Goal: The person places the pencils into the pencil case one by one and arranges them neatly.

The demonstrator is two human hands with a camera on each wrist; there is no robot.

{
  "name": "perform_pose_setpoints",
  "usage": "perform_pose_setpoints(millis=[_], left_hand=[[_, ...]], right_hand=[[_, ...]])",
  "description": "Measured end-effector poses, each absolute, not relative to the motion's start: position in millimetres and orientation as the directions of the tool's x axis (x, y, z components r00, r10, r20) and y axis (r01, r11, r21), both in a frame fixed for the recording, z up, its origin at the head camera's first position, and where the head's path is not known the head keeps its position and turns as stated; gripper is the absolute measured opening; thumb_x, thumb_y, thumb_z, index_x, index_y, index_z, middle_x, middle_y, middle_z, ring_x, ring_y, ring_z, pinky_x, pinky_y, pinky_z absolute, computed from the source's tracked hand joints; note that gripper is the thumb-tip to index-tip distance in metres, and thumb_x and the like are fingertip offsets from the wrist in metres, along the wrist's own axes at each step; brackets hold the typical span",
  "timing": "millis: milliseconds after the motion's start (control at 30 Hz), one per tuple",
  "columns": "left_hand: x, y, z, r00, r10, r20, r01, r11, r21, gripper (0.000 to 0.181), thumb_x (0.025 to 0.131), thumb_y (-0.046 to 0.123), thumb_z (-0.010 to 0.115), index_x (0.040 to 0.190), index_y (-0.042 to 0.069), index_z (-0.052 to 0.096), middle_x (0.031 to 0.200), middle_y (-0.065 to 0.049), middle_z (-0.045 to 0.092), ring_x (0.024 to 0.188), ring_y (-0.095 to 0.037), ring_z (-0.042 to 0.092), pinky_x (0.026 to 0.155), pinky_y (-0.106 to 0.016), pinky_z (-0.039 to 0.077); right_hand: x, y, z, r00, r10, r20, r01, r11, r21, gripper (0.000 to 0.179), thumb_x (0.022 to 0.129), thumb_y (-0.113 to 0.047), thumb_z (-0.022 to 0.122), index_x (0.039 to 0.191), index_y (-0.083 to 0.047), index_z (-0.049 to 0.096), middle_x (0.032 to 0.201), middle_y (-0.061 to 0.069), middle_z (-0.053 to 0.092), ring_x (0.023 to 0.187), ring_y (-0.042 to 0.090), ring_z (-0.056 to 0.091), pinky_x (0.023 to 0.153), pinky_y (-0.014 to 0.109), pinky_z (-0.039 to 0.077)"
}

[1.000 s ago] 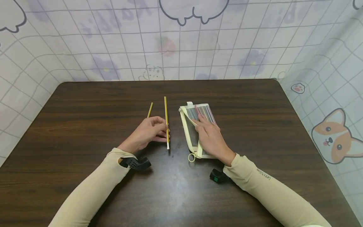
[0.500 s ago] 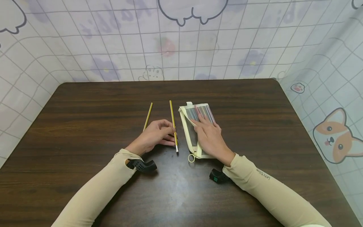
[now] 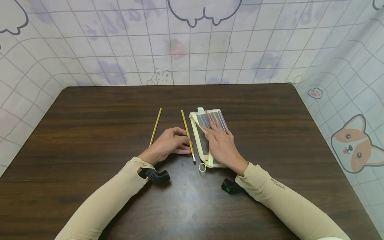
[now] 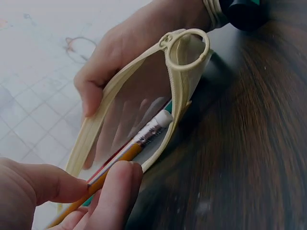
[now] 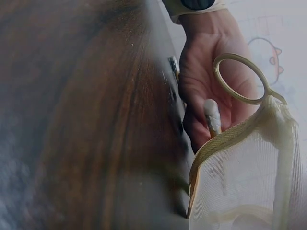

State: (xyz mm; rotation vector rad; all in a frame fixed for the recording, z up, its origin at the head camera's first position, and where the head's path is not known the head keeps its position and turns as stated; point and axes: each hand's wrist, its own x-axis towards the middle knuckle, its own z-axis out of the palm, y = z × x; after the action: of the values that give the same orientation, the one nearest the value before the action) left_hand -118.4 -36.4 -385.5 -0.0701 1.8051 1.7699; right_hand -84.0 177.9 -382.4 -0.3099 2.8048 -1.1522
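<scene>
Thumb and fingers of my left hand (image 3: 168, 144) pinch a yellow pencil (image 3: 185, 124) with a white eraser (image 4: 164, 118). In the head view it lies close along the left side of a cream-edged mesh pencil case (image 3: 196, 133). Seen from the left wrist, its eraser end lines up with the gaping mouth of the case; whether it is past the rim I cannot tell. My right hand (image 3: 222, 145) rests on top of the case, fingers mostly straight, thumb by the opening's upper edge. Several coloured sticks show through the mesh; their kind is unclear.
A second yellow pencil (image 3: 155, 128) lies on the dark wooden table (image 3: 120, 110) behind my left wrist, its near end hidden. A cream pull ring (image 4: 208, 47) hangs at the case's near corner. Patterned white cloth (image 3: 192, 43) rises beyond the table.
My left hand has moved right and slightly nearer with the pencil, up to the case. More of the second pencil shows. The right hand and the case have hardly moved.
</scene>
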Motion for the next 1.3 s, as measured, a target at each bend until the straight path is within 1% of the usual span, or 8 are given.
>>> perform_pose_setpoints(millis=[200,333,467,667,867,1067,1300], left_hand=[[-116.2,-25.5,-385.6,-0.804,0.383,-0.454,-0.459,0.085,0.885,0.038,0.099,0.005,0.06,0.134,-0.004,0.048,0.103,-0.016,0.069,0.077,-0.017,0.075,0.077,-0.028,0.067],[-113.3,-19.8,-384.8,-0.791,0.412,-0.453,-0.464,0.08,0.882,0.039,0.099,0.003,0.06,0.135,-0.005,0.048,0.1,-0.017,0.07,0.077,-0.017,0.075,0.077,-0.028,0.067],[-111.4,-15.7,-384.4,-0.783,0.429,-0.451,-0.471,0.067,0.88,0.039,0.099,0.001,0.06,0.135,-0.005,0.047,0.094,-0.013,0.071,0.074,-0.016,0.075,0.075,-0.027,0.067],[-113.5,-9.9,-382.0,-0.787,0.434,-0.439,-0.457,0.067,0.887,0.039,0.099,0.002,0.06,0.135,-0.005,0.048,0.089,-0.01,0.072,0.072,-0.014,0.074,0.073,-0.026,0.067],[-117.5,-5.0,-381.1,-0.796,0.414,-0.442,-0.455,0.072,0.887,0.039,0.1,0.002,0.059,0.137,-0.004,0.048,0.092,-0.011,0.073,0.075,-0.015,0.074,0.074,-0.026,0.067],[-118.3,0.7,-382.1,-0.798,0.443,-0.408,-0.436,0.043,0.899,0.041,0.1,0.002,0.061,0.138,-0.006,0.047,0.094,-0.012,0.073,0.075,-0.014,0.075,0.076,-0.025,0.067],[-118.0,-4.9,-382.3,-0.794,0.463,-0.393,-0.409,0.071,0.91,0.031,0.101,0.003,0.06,0.129,-0.01,0.059,0.102,-0.017,0.075,0.083,-0.015,0.077,0.082,-0.031,0.067]], right_hand=[[-84.1,178.4,-381.4,-0.976,-0.216,-0.002,-0.15,0.684,-0.714,0.049,0.109,-0.026,0.029,0.153,-0.019,0.052,0.169,0.015,0.031,0.162,0.037,0.02,0.127,0.073,0.008],[-84.4,178.4,-380.3,-0.978,-0.21,-0.001,-0.146,0.682,-0.716,0.05,0.109,-0.026,0.029,0.152,-0.019,0.053,0.168,0.014,0.032,0.161,0.037,0.022,0.127,0.072,0.009],[-84.7,178.2,-379.8,-0.978,-0.206,-0.004,-0.142,0.687,-0.713,0.05,0.108,-0.027,0.029,0.152,-0.02,0.053,0.168,0.014,0.033,0.161,0.037,0.022,0.128,0.072,0.009],[-84.4,177.8,-379.1,-0.979,-0.202,0.0,-0.141,0.684,-0.716,0.05,0.108,-0.026,0.03,0.151,-0.019,0.054,0.168,0.015,0.034,0.161,0.038,0.022,0.128,0.073,0.009],[-83.8,177.7,-379.4,-0.98,-0.197,0.003,-0.139,0.68,-0.72,0.05,0.109,-0.026,0.029,0.151,-0.018,0.054,0.168,0.014,0.034,0.161,0.038,0.022,0.128,0.073,0.01],[-83.4,177.6,-380.0,-0.981,-0.194,0.006,-0.139,0.679,-0.721,0.05,0.11,-0.029,0.027,0.151,-0.021,0.054,0.168,0.012,0.035,0.161,0.037,0.023,0.128,0.072,0.01],[-84.5,178.7,-380.3,-0.979,-0.203,0.014,-0.151,0.677,-0.72,0.051,0.11,-0.029,0.026,0.151,-0.019,0.054,0.167,0.013,0.035,0.16,0.037,0.024,0.127,0.072,0.01]])
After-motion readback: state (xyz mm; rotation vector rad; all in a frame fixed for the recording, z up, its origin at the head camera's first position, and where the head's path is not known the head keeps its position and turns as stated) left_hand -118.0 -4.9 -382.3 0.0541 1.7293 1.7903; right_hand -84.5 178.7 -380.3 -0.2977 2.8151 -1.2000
